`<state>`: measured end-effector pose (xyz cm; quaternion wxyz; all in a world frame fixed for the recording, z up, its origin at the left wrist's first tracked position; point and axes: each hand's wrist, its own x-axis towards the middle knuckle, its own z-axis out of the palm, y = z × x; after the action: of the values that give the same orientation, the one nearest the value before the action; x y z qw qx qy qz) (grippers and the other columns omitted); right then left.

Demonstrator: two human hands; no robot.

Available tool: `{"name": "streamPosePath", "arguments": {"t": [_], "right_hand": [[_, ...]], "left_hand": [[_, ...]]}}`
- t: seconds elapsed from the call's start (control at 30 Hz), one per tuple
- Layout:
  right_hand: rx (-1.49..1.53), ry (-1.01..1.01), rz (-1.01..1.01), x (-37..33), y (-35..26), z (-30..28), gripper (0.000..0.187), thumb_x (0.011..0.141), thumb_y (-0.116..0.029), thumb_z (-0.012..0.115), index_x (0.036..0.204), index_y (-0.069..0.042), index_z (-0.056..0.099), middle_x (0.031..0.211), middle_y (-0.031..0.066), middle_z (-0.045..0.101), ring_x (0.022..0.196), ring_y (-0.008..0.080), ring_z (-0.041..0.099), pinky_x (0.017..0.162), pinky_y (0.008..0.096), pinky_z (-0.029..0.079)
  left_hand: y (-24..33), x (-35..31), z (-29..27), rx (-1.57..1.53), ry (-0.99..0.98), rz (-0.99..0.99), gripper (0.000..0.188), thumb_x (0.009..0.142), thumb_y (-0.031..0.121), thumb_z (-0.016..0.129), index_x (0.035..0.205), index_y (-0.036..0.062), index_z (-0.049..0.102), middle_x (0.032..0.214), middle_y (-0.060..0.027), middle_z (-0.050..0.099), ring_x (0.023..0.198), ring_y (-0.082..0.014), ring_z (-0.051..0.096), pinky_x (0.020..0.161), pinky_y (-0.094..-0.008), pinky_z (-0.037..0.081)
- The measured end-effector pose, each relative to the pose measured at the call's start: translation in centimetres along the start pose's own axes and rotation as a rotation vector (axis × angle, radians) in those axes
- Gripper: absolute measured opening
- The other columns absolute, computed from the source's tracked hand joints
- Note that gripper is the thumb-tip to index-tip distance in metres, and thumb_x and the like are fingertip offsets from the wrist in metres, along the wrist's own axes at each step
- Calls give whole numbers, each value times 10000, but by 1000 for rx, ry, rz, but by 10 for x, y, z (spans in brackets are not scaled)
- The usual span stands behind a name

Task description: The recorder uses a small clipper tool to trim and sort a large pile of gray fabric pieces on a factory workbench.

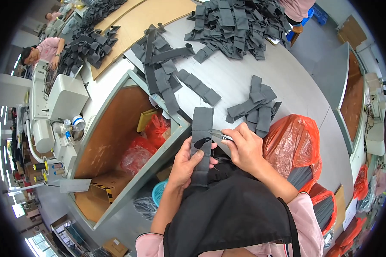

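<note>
A dark grey fabric strip (pixel 202 118) with sewn folds stands nearly upright in front of me, above my black apron. My left hand (pixel 185 165) is closed round its lower part, the thumb pressed on the front beside a loop of the cloth. In my right hand (pixel 246 147) is a pair of small metal thread snips (pixel 218 134), their tips at the strip's right edge. Whether the blades touch a thread I cannot make out. Just beyond the strip, several similar grey strips (pixel 254 105) lie in a loose heap on the pale table (pixel 304 81).
A large pile of grey strips (pixel 238 28) covers the table's far side. Red plastic bags (pixel 294 137) of grey material sit at my right. To the left are an open wooden compartment (pixel 111 124) with red bags inside and a white sewing machine (pixel 68 96). A person (pixel 47 49) works farther left.
</note>
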<state>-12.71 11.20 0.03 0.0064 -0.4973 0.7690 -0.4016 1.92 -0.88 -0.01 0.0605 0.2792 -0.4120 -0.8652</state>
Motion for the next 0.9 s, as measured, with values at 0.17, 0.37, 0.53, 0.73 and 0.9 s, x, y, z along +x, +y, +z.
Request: {"name": "streamPosePath", "arguments": {"t": [0.17,0.37,0.53,0.73,0.9], "right_hand": [[-65,45,-106,-4,8,5,275,683,-33,691,947,-29,614,707,73,446,582,201,512,500,306,401],[869,4,553,-13,19,11,179,758,6,642,936,2,626,833,24,442,637,74,462,551,192,386],[252,7,226,0,3,5,198,715,-18,673,908,-21,630,739,73,453,606,195,506,558,286,417],[86,35,-14,14,-7,7,248,679,-46,691,915,-38,614,740,71,495,602,223,544,524,332,424],[48,11,-98,17,-8,9,283,657,-44,706,927,-43,620,729,77,499,582,222,528,499,309,419]], "left_hand": [[-3,2,1,-45,2,-21,481,908,116,512,1326,34,287,1160,-186,553,817,-235,643,698,-311,541],[-2,0,4,-39,-4,8,491,909,111,510,1334,39,274,1162,-185,552,821,-231,641,703,-311,539],[-3,3,6,9,-16,22,535,910,113,506,1369,55,239,1170,-176,549,817,-213,635,716,-304,526],[-6,2,8,32,14,43,581,906,79,490,1404,62,190,1114,-135,556,798,-201,631,699,-295,521],[-8,2,7,52,58,48,590,896,31,477,1410,60,189,1086,-116,549,791,-190,629,689,-291,522]]}}
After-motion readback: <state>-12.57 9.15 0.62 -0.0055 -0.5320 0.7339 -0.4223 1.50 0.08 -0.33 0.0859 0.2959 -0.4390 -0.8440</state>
